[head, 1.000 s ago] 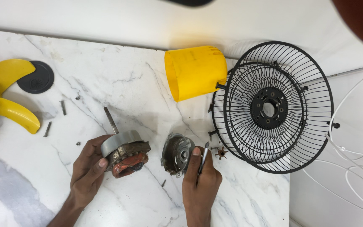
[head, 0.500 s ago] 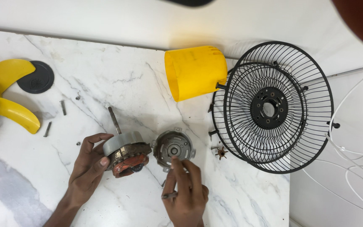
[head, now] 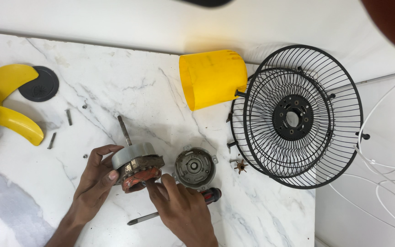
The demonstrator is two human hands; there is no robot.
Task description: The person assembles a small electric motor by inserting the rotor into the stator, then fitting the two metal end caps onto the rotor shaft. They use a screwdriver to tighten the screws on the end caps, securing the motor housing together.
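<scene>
Motor (head: 138, 167) on marble counter (head: 115, 91), near front edge, shaft pointing away. Left hand (head: 94, 183) grasps motor, fingers curled round left side, thumb on casing. Right hand (head: 181, 208) touches motor's lower right with fingertips, not clenched; screwdriver (head: 174, 208) lies under that hand. Round metal end cap (head: 195, 167) just right of motor. Yellow housing (head: 213, 77) and black wire guard (head: 298, 116) farther right.
</scene>
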